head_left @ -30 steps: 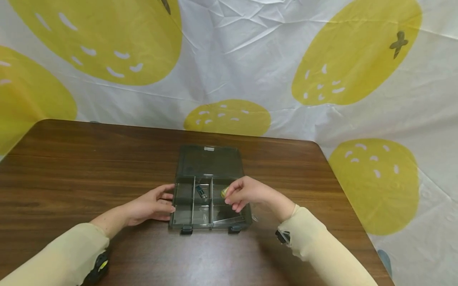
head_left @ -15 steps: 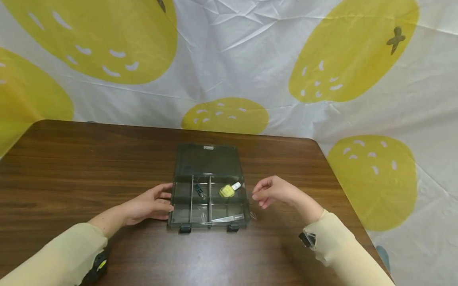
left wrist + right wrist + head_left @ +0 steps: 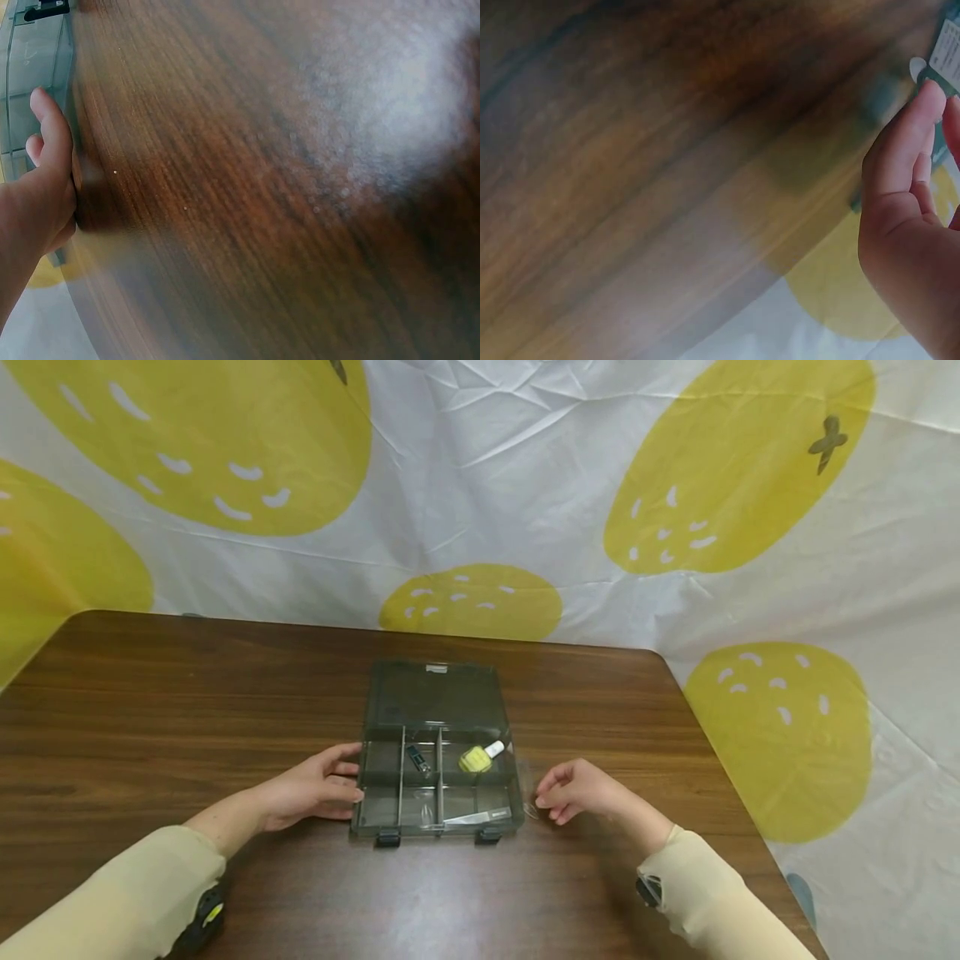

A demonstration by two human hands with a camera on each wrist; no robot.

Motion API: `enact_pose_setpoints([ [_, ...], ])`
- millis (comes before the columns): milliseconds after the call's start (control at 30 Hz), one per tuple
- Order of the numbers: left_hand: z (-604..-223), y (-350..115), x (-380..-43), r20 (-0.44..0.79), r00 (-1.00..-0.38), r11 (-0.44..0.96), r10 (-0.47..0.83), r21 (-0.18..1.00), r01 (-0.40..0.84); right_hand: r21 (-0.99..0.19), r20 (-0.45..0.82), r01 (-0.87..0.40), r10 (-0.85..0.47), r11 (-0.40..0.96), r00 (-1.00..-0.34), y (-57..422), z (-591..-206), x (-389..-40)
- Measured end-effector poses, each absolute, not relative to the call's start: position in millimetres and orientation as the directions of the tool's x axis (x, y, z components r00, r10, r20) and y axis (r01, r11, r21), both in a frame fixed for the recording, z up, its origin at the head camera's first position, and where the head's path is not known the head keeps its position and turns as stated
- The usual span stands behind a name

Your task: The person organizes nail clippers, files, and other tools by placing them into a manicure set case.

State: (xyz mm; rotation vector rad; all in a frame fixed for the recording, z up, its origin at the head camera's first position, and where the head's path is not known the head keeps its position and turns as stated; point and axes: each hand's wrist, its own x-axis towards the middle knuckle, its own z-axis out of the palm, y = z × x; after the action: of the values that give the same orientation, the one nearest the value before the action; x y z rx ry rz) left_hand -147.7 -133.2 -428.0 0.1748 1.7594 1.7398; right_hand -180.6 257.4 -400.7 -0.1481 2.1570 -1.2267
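Note:
A smoky, see-through divided box (image 3: 375, 810) lies on the table with its lid (image 3: 435, 697) folded back. My left hand (image 3: 311, 789) rests against its left side, thumb and fingers at the rim. A yellow nail polish bottle (image 3: 476, 760) with a white cap is in the upper right compartment, above tweezers (image 3: 477, 817) in the lower right one. The upper middle compartment holds a small dark stick with a metal end (image 3: 418, 761). Right of the box, my right hand (image 3: 577, 793) has loosely bent fingers, fingertips close to a thin clear loop (image 3: 531, 811) on the table.
The brown wood-grain table (image 3: 225, 693) reaches back to a white curtain (image 3: 510, 485) with large yellow fruit prints. Two latches (image 3: 387, 838) stick out from the box's front edge. A white label (image 3: 949, 52) shows past the fingers in the right wrist view.
My right hand has let go of the nail polish bottle in the upper right compartment, moved right out of the box, then come down toward the clear loop. The left hand stays put.

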Motion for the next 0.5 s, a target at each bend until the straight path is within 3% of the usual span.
enact_pose_setpoints([
  [500,-427.4,-133.6,-147.8,-0.349,-0.778,0.112,0.523,0.932,-0.343,-0.708,-0.398,0.074,-0.310,0.703,-0.864,239.0,-409.9,-173.0],
])
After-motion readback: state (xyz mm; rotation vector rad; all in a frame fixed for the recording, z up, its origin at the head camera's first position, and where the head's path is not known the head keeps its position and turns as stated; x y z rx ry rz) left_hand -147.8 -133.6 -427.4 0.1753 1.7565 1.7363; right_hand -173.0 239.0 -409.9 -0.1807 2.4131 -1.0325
